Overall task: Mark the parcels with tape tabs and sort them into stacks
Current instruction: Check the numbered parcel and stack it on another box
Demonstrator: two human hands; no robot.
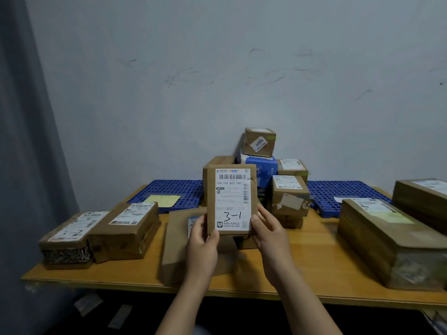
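I hold a small brown parcel [231, 199] upright above the wooden table [314, 281], its white label facing me with "3-1" handwritten on it. My left hand [202, 240] grips its lower left edge, thumb on the front. My right hand [267, 228] grips the lower right edge. A flat brown parcel [179, 240] lies on the table just below and behind my left hand. At the left sit a parcel marked "3-2" [70, 234] and another brown parcel [125, 229] beside it.
A pile of several boxes [287, 192], one blue and white, stands against the wall behind the held parcel. Blue perforated mats [174, 189] cover the back of the table. Two long brown parcels [387, 240] lie at the right.
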